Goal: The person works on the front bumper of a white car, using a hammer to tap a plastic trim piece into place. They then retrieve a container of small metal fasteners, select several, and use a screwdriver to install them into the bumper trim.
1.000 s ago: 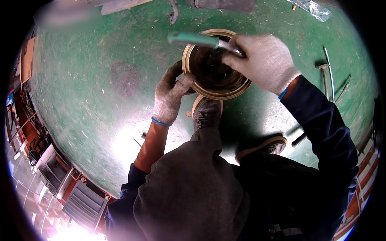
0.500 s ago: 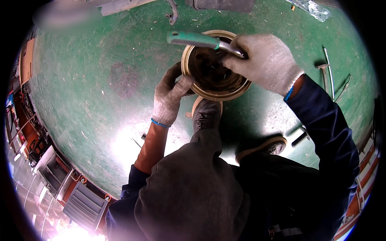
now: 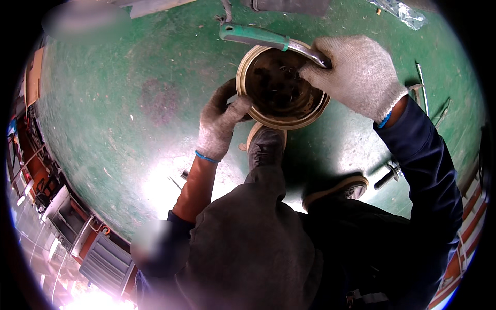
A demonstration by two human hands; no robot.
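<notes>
A round metal can (image 3: 243, 77) with a gold-coloured rim stands open just beyond my left shoe, its inside dark brown with small bits in it. My left hand (image 3: 219, 121), in a whitish knit glove, grips the can's left side, thumb at the rim. In a matching glove, my right hand (image 3: 356, 75) is closed around the metal end of a wrench (image 3: 256, 36) over the can's right side. The wrench's green and grey handle points left, past the can's far rim. Its head is hidden in the glove.
My shoes (image 3: 266, 147) are on the green floor (image 3: 103, 113). On the right lie a hammer (image 3: 415, 88), a long metal rod (image 3: 422, 93) and a dark-handled tool (image 3: 385, 178). Clear plastic (image 3: 408, 15) lies at the far right. Grey bins (image 3: 106, 263) line the lower left.
My right hand has moved a little right with the wrench, and the wrench's handle has risen toward the far side. The can has shifted slightly right; my left hand still grips it.
</notes>
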